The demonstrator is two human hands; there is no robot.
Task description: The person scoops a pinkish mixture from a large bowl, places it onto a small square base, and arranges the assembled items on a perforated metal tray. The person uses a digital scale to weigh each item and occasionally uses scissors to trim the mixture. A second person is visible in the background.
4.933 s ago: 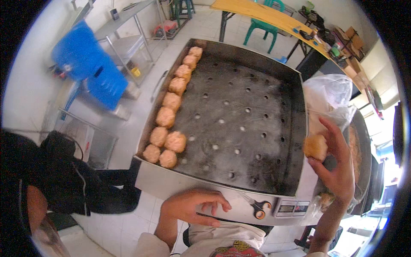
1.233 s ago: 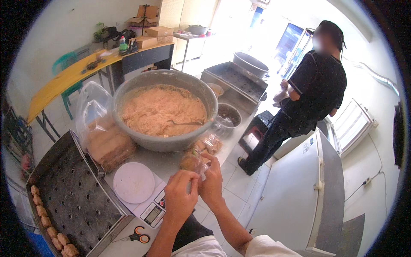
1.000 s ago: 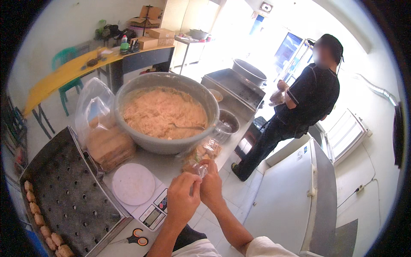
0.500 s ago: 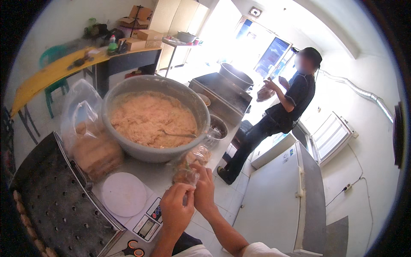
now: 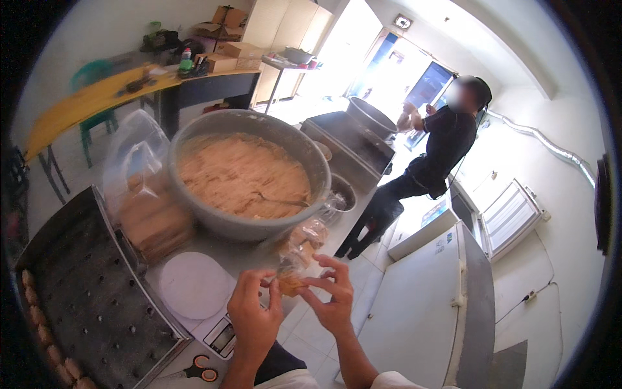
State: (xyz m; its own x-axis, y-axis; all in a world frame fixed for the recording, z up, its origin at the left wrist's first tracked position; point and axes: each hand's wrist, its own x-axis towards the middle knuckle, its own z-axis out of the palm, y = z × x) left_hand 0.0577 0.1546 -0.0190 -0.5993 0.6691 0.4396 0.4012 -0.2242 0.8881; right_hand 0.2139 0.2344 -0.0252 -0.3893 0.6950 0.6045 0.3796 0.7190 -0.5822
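The fingers of the left hand (image 5: 254, 309) and of the right hand (image 5: 334, 299) are drawn narrow, thumb and forefinger pinching from either side a small yellow-orange piece (image 5: 289, 286), which sits directly between the fingertips; whether a layer of plastic covers it is too blurred to tell. Just beyond the fingers, close above the piece, a clear plastic bag (image 5: 304, 241) of pale golden lumps lies at the edge of the white table (image 5: 243, 255). Further beyond and to the left of the fingers stands a wide grey bowl (image 5: 236, 227) with a pinkish-orange mixture (image 5: 236, 172) inside, a metal utensil (image 5: 285, 202) resting in it with its handle toward the right. To the left of the left fingers lies a scale with a round white platform (image 5: 194, 285), and past it a tall clear bag (image 5: 152, 220) holding tan contents. Well to the left is a dark tray (image 5: 91, 292) with round holes, a row of rounded lumps (image 5: 43, 334) along its far-left side. Nearer the body than the left fingers, scissors (image 5: 205, 372) with black and orange handles lie beside the scale. A metal bowl (image 5: 352, 206) stands beyond the right fingers. Farther off that way, a person in dark clothes (image 5: 447, 139) stands with forearms raised; a white chest freezer (image 5: 408, 305) is right of the right fingers.
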